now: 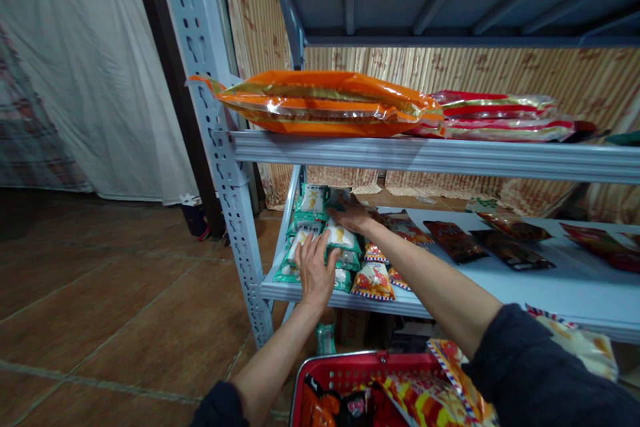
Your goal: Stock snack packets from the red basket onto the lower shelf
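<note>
A: Where are the hands?

B: Both on the lower shelf (550,290), left end, just beside the grey upright post (220,147). Left hand (315,271) lies palm down on the front green-and-white packets (343,238). Its fingers (313,250) are flat and slightly spread, pinching nothing.

A: Right hand?

B: Right hand (354,215) reaches deeper, over the rear of the same stack, palm down. Its fingers (338,209) point left and touch a packet. The hand covers the contact, so I can't tell whether they pinch it or just rest on it.

A: Packet layout?

B: The green-and-white packets sit in rows from the shelf's front edge to the back. The red-and-orange packets (373,280) are just to their right, touching them at the front. The right forearm crosses above those.

A: Anything else on that shelf?

B: Dark packets (455,241) lie flat further right, well apart from the hands.

A: Above?

B: The upper shelf (425,155) carries flat orange bags (325,103) on the left. Red bags (495,117) are stacked beside them on the right, with the ends touching.

A: Below the hands?

B: A red basket (345,370) is at the bottom of frame, under the forearms. It holds more snack bags (425,400); the print is probably noodles or crisps, too blurred to read.

A: Surroundings?

B: A brown tiled floor (100,293) to the left and a white sheet (100,67) hanging behind it.
</note>
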`<state>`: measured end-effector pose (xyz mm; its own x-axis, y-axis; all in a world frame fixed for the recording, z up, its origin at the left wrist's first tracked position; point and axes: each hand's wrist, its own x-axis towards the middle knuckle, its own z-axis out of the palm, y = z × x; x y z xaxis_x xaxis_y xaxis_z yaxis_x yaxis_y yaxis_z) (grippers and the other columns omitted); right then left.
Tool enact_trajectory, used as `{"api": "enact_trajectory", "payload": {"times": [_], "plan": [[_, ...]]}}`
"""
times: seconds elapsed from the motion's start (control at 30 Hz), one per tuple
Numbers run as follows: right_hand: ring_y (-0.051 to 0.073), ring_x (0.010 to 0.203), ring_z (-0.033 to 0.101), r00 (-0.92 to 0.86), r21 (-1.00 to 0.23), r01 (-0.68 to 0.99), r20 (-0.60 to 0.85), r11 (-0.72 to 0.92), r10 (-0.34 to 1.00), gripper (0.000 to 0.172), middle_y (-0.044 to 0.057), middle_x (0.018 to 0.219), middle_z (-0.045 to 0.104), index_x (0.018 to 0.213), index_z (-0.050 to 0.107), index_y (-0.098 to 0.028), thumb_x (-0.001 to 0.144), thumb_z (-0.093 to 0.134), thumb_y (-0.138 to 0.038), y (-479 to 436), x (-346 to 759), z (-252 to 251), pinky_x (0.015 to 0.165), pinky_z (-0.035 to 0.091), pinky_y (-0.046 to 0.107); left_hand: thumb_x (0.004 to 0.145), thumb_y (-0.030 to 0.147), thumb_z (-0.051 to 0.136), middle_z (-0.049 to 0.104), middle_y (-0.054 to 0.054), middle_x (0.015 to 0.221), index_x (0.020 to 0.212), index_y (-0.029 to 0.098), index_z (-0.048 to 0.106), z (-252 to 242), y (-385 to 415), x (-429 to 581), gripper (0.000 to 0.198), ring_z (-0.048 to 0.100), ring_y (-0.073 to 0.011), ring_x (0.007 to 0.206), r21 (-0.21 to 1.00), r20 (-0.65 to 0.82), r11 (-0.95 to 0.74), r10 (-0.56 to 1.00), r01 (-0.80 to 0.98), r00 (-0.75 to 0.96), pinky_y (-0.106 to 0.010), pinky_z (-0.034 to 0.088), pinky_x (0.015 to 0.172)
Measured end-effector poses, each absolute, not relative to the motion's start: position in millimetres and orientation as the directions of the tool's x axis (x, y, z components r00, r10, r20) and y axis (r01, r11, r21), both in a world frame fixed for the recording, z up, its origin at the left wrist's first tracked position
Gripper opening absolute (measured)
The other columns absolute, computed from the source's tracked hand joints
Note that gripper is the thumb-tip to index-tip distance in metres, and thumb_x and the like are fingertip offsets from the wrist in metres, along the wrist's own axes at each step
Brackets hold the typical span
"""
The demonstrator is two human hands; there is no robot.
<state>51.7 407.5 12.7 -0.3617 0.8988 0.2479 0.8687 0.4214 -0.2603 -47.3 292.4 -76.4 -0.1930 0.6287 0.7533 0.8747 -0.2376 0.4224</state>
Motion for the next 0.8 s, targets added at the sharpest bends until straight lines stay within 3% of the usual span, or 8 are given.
{"api": "enact_trajectory", "payload": {"times": [0.17,0.43,0.67,0.8], "plan": [[0.027,0.131,0.029,-0.345,-0.286,0.868,0.243,0.407,0.907,0.066,0.010,0.136,0.044,0.131,0.044,-0.018,0.083,0.028,-0.060,404.9,48.7,8.8,0.105,0.021,0.040,0.083,0.035,0.049,0.057,-0.011,0.122,0.125,0.020,0.050,-78.7,292.1,-47.1,0.045,0.037,-0.0276,0.126,0.429,0.756,-0.234,0.621,0.872,-0.205,-0.049,0.023,0.104],[0.026,0.133,0.024,-0.363,-0.260,0.865,0.264,0.428,0.894,0.065,0.010,0.134,0.047,0.132,0.042,-0.022,0.084,0.023,-0.062,400.2,51.2,8.3,0.106,0.007,0.049,0.081,0.034,0.050,0.044,-0.012,0.135,0.132,0.019,0.040,-82.2,283.3,-52.3,0.054,0.023,-0.0271,0.133,0.399,0.777,-0.258,0.604,0.880,-0.176,-0.048,0.021,0.106],[0.030,0.131,0.027,-0.338,-0.279,0.870,0.264,0.407,0.903,0.064,0.008,0.136,0.045,0.130,0.045,-0.023,0.084,0.026,-0.062,399.9,48.7,3.4,0.105,0.014,0.048,0.083,0.032,0.048,0.042,-0.011,0.136,0.133,0.021,0.039,-86.7,277.8,-56.2,0.052,0.021,-0.0260,0.135,0.390,0.762,-0.273,0.631,0.880,-0.142,-0.048,0.022,0.106],[0.029,0.132,0.023,-0.335,-0.277,0.866,0.295,0.416,0.895,0.060,0.006,0.138,0.042,0.133,0.041,-0.027,0.086,0.022,-0.060,398.4,50.6,6.2,0.105,0.012,0.053,0.083,0.030,0.047,0.042,-0.012,0.136,0.133,0.018,0.038,-89.5,272.6,-57.9,0.052,0.020,-0.0251,0.135,0.408,0.756,-0.292,0.640,0.865,-0.141,-0.047,0.023,0.106]]}}
